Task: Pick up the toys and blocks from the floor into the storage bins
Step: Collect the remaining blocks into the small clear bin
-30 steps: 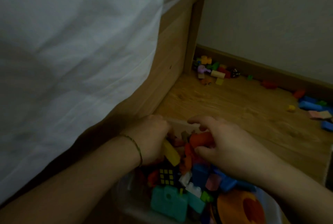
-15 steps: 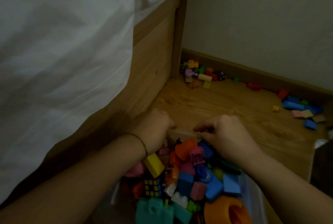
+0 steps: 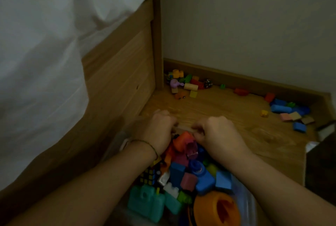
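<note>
The left hand and right hand each curl their fingers over the far rim of the toy-filled storage bin at 6 o'clock. Loose blocks lie on the floor at 12 and 2 o'clock.

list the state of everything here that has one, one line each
storage bin: heaped full of toys, far rim gripped
left hand: fingers curled over the bin's far rim
right hand: fingers curled over the same rim
corner blocks: loose on the floor by the bed post, not picked up
wall blocks: scattered on the floor along the skirting
sheet: hanging down over the bed side
</note>
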